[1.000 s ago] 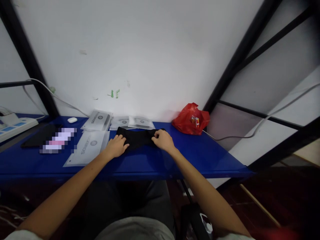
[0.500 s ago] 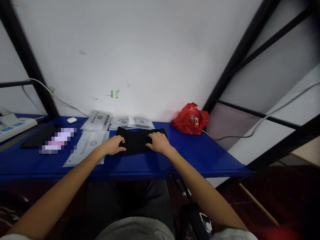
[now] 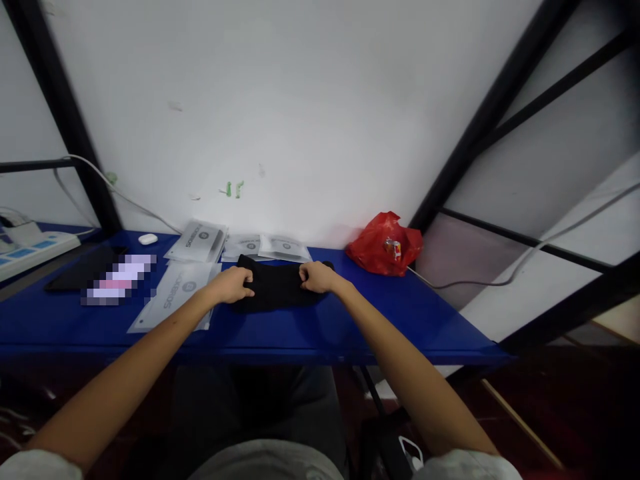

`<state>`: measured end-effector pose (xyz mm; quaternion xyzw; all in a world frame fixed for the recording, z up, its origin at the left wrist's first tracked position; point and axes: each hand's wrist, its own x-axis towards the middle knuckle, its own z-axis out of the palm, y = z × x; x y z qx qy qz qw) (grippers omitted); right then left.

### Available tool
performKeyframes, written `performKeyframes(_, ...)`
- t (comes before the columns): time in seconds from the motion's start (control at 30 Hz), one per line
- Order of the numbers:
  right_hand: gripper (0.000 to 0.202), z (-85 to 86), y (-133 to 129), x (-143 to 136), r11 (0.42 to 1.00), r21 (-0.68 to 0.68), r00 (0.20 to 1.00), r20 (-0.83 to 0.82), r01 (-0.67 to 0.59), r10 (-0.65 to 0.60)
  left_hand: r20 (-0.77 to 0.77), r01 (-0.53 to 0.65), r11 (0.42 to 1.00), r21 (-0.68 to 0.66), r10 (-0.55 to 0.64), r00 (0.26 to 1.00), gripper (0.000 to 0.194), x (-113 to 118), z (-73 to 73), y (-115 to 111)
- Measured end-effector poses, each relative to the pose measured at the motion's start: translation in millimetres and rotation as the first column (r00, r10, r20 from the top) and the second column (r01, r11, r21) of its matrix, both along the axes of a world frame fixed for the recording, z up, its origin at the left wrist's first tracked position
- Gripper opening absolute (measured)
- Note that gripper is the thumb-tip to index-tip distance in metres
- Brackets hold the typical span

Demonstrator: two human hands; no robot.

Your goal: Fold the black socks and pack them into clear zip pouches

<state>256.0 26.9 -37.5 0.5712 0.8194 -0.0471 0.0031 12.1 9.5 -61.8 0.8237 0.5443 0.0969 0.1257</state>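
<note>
Red plastic bag (image 3: pixel 374 247) (crumpled), white power strip (image 3: pixel 40 252), small white case (image 3: pixel 148 239)

Left forearm (image 3: pixel 145 357), right forearm (image 3: pixel 395 340) stretched forward; left hand (image 3: pixel 233 285) bent, thumb apart; right hand (image 3: pixel 317 277) curled.

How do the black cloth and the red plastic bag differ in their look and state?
The black cloth is dark and dull, while the red plastic bag is bright and somewhat shiny. The cloth lies low and fairly flat; the bag is crumpled and bulges upward. The left hand and right hand touch the cloth, but neither touches the bag. Both things rest on the blue table.
</note>
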Motion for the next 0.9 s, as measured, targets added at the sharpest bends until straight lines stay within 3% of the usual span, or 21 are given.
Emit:
performKeyframes(0.1, 0.021, 8.5, -17.1, 4.8, 0.997, 0.070, 0.997, -0.069, -0.032, 0.037, 0.100, 0.011, 0.998, 0.056, -0.016, 0.995, 0.013, -3.2, 7.3, -10.4)
performKeyframes(0.2, 0.022, 19.0, -45.8, 15.4, 0.987, 0.134, 0.977, -0.183, -0.084, 0.108, 0.236, 0.089, 0.995, 0.042, -0.096, 0.967, 0.017, -11.6, 23.8, -29.0)
performKeyframes(0.3, 0.012, 27.5, -77.5, 26.0, 0.987, -0.009, 0.948, -0.277, -0.162, 0.153, 0.366, 0.271, 0.949, -0.159, -0.199, 0.909, 0.026, -19.7, 38.7, -46.8)
performKeyframes(0.37, 0.008, 27.5, -91.9, 28.7, 0.978, -0.060, 0.922, -0.348, -0.201, 0.169, 0.407, 0.329, 0.910, -0.254, -0.209, 0.889, 0.033, -18.9, 39.1, -54.0)
performKeyframes(0.43, 0.017, 19.3, -96.1, 27.1, 0.985, 0.065, 0.904, -0.392, -0.159, 0.172, 0.375, 0.256, 0.949, -0.186, -0.172, 0.911, 0.041, -11.1, 27.8, -56.1)
performKeyframes(0.47, 0.021, 11.7, -94.1, 25.1, 0.980, 0.163, 0.903, -0.395, -0.114, 0.171, 0.339, 0.170, 0.981, -0.091, -0.130, 0.932, 0.044, -5.2, 18.2, -55.2)
performKeyframes(0.53, 0.032, -9.0, -83.6, 20.9, 0.956, 0.290, 0.929, -0.342, -0.040, 0.142, 0.205, 0.073, 0.994, 0.078, -0.087, 0.975, 0.054, 7.5, -5.5, -49.9)
performKeyframes(0.67, 0.057, -52.3, -52.1, 18.5, 0.985, 0.155, 0.976, -0.217, 0.069, -0.034, -0.022, -0.038, 0.998, 0.052, 0.039, 0.999, 0.066, 22.2, -45.0, -29.9)
performKeyframes(0.77, 0.060, -70.7, -34.5, 21.8, 0.983, 0.148, 0.972, -0.222, 0.106, -0.071, -0.040, -0.055, 0.997, 0.045, 0.057, 0.998, 0.068, 21.3, -54.2, -15.9)
performKeyframes(0.9, 0.056, -78.9, -24.8, 25.9, 0.975, 0.186, 0.962, -0.266, 0.121, -0.069, 0.013, -0.061, 0.996, 0.072, 0.060, 0.998, 0.064, 17.4, -54.8, -8.7)
